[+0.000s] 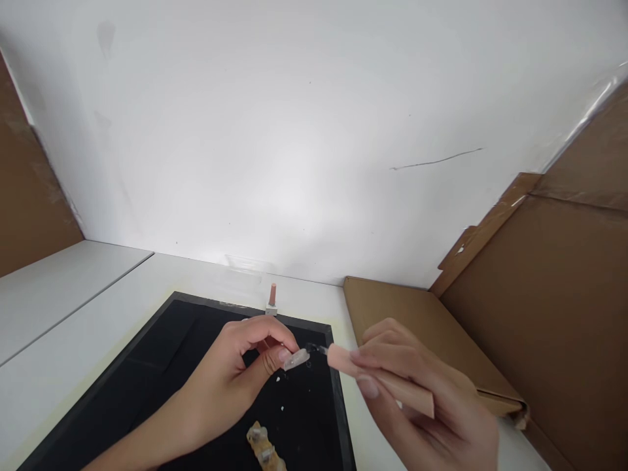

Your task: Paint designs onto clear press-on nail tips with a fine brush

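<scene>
My left hand [250, 366] pinches a small translucent whitish piece [297, 359], like a crystal or clear plastic chip, between thumb and fingertips. My right hand [422, 392] is closed around a peach-coloured stick-like tool [383, 379] with a thicker collar at its front end. From the collar a thin clear or dark tip [316, 348] points left and reaches close to the whitish piece; whether they touch, I cannot tell. Below the hands, a yellowish-brown strip [265, 446] with clear lumps on it lies on a black mat [161, 366], partly cut off by the frame.
Behind the mat's far edge stands a small item with a pink tapered top [273, 294] on a whitish base. Small white crumbs [282, 408] dot the mat. A flat cardboard box [407, 307] lies at right, with cardboard walls [564, 275] and a white back panel [294, 131].
</scene>
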